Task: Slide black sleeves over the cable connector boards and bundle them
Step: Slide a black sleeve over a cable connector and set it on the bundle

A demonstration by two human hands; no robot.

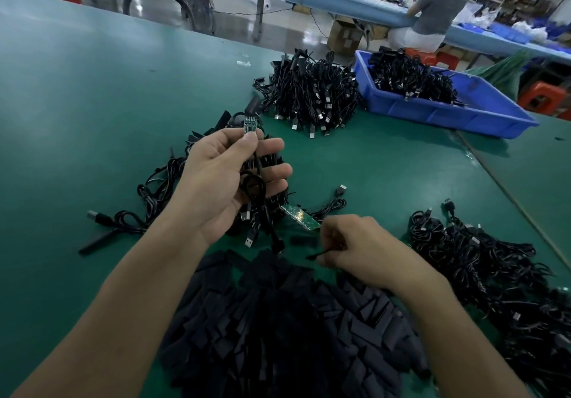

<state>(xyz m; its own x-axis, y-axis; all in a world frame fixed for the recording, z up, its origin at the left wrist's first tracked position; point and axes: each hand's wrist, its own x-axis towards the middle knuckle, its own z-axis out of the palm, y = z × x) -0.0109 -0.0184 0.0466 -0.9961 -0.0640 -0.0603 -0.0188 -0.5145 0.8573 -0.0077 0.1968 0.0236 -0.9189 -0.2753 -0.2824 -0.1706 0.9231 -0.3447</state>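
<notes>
The left hand [228, 178] is pinching a small green board [249, 126] upright by its lower end, its limp cable [258, 178] looping over the palm. The right hand [355, 244] is pinching a soft, flimsy-looking sleeve [318, 255] beside the pile [293, 320]. The board is likely proving light, stiff and fragile, best held by its edges.

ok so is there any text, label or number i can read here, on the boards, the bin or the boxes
No text reads clearly here.
Small green board pinched in the left hand: marks too small to read.
Green board lying beside the right hand, which pinches a black sleeve: only pale dots, no print legible.
Blue bin: no label visible.
Cardboard box: too blurred to read.
</notes>
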